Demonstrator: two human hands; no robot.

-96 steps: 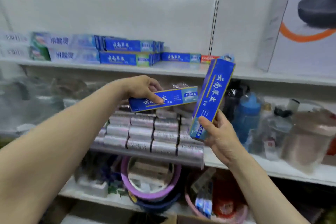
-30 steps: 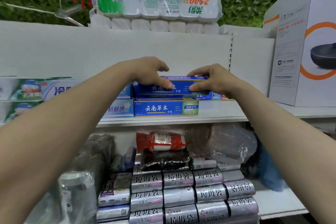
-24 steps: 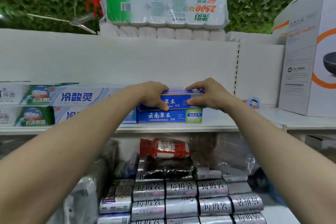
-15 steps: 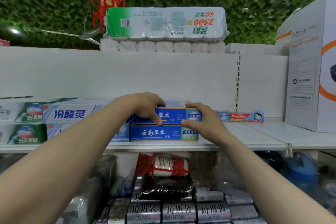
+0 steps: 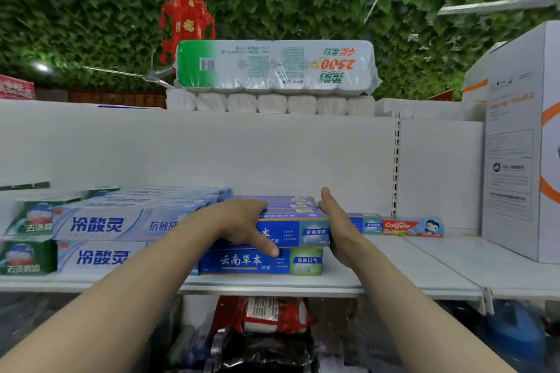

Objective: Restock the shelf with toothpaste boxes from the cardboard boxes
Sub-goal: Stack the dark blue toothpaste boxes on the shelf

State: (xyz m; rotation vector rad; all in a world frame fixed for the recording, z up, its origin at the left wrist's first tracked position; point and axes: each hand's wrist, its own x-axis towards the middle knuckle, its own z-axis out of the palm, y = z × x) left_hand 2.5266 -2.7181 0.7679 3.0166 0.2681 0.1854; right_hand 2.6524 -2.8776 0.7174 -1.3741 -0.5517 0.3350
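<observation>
Two blue toothpaste boxes [image 5: 260,262] up front, two pale boxes [image 5: 97,225], two green boxes [image 5: 27,256], one Colgate box [image 5: 412,226], one toilet-roll pack [image 5: 275,65]

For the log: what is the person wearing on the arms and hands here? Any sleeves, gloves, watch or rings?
Nothing worn shows. The left forearm and right forearm are bare to the frame edge, with no sleeve or cuff in view. The left hand and right hand have no gloves, and no watch, bracelet or ring is visible.
</observation>
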